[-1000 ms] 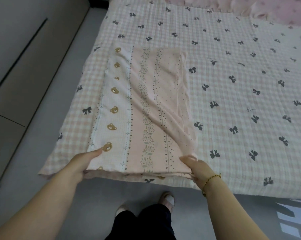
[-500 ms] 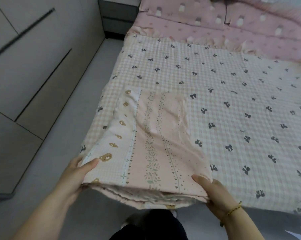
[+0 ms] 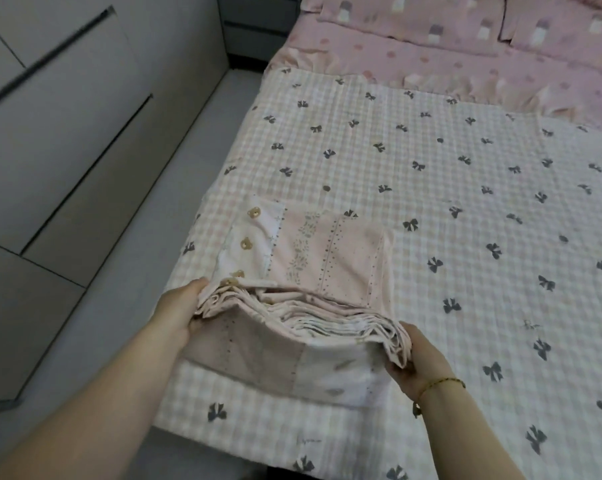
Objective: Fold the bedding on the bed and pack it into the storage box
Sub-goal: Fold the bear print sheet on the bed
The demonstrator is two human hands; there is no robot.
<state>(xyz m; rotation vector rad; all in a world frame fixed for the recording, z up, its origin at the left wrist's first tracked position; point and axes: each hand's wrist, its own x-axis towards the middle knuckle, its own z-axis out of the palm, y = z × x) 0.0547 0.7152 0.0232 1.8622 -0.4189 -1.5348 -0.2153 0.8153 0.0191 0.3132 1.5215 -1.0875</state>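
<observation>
A folded pink blanket (image 3: 327,258) with bear prints and floral stripes lies near the foot corner of the bed, on a checked sheet with dark bows (image 3: 465,209). Its near end is lifted and curled over, showing several stacked layers. My left hand (image 3: 180,311) grips the left corner of that lifted end. My right hand (image 3: 415,358), with a bead bracelet on the wrist, grips the right corner. No storage box is in view.
Pink bedding (image 3: 448,57) lies across the head of the bed. Grey wardrobe doors (image 3: 50,150) line the left side, with a narrow strip of grey floor (image 3: 129,271) between them and the bed. A dark nightstand (image 3: 258,26) stands at the far end.
Both hands have lifted the blanket's near end off the bed and carried it forward over the rest, so the visible length has shortened. The view has tilted up toward the head of the bed.
</observation>
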